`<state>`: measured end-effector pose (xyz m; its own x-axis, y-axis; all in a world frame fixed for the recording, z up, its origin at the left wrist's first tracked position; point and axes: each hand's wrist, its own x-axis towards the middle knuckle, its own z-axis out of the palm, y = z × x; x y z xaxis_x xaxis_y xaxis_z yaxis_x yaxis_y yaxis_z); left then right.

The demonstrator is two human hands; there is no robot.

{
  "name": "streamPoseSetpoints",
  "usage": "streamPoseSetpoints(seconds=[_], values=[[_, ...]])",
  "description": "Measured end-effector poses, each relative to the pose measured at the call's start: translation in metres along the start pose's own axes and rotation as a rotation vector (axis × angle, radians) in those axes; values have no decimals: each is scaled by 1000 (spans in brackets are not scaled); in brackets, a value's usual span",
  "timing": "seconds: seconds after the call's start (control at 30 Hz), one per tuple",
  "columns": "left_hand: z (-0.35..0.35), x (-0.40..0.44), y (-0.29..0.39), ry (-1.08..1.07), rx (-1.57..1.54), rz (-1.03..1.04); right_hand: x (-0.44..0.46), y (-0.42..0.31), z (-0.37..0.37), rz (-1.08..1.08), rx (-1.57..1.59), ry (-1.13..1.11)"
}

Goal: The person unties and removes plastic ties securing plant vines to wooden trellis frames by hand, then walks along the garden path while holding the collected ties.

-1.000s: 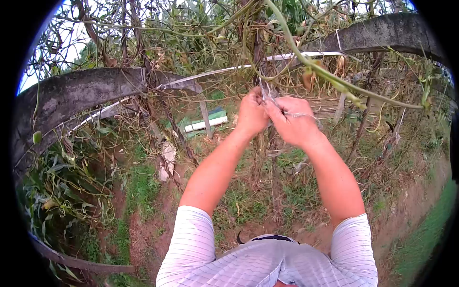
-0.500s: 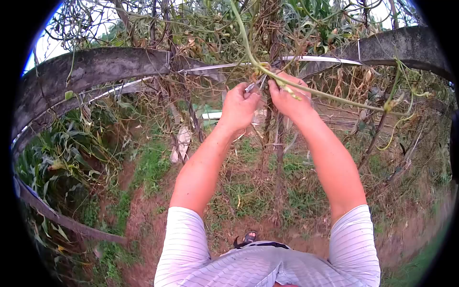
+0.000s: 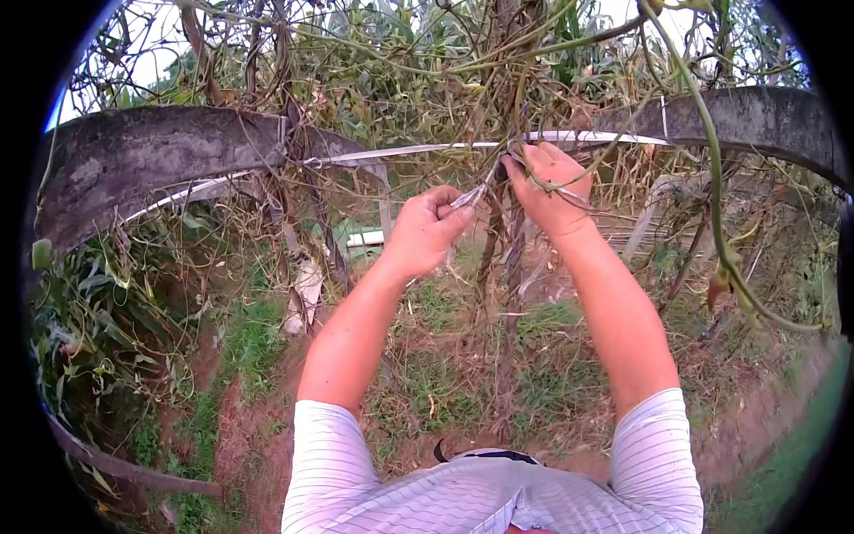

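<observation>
A pale, twisted end of plastic strap (image 3: 478,194) is pinched between the thumb and fingers of my left hand (image 3: 431,230). My right hand (image 3: 553,189) is closed at the knot beside the upright vine stems (image 3: 513,276), its thumb pressed against the strap there; its fingertips are partly hidden. From that point the white strap (image 3: 614,137) runs right to a concrete beam and left across the stems. A thin green vine (image 3: 614,160) passes in front of my right hand.
Curved concrete beams (image 3: 169,147) (image 3: 756,125) flank the stems on both sides. A thick green vine (image 3: 712,169) hangs close on the right. Tangled vines cross overhead, leafy plants (image 3: 116,294) grow at left, and grass and bare soil lie below.
My left hand has moved down and left, drawing the strap end out from the stems. My right hand stays by the knot. The view has shifted, and the thick vine now hangs farther right.
</observation>
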<state>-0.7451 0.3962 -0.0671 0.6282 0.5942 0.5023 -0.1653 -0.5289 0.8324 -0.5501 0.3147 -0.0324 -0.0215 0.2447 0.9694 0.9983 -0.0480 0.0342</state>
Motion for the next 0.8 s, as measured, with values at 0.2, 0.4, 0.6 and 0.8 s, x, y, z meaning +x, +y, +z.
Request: streamPoseSetpoints(seconds=[0.2, 0.4, 0.6, 0.8], values=[[1, 6, -13, -78, -38, -31, 10, 7, 5, -51, -16, -78], [9, 13, -31, -11, 7, -13, 37, -26, -38, 161, -36, -397], [29, 15, -44, -36, -16, 53, 15, 4, -18, 1092, 857, -558], [40, 7, -51, -70, -76, 48, -2, -12, -24, 183, 139, -236]])
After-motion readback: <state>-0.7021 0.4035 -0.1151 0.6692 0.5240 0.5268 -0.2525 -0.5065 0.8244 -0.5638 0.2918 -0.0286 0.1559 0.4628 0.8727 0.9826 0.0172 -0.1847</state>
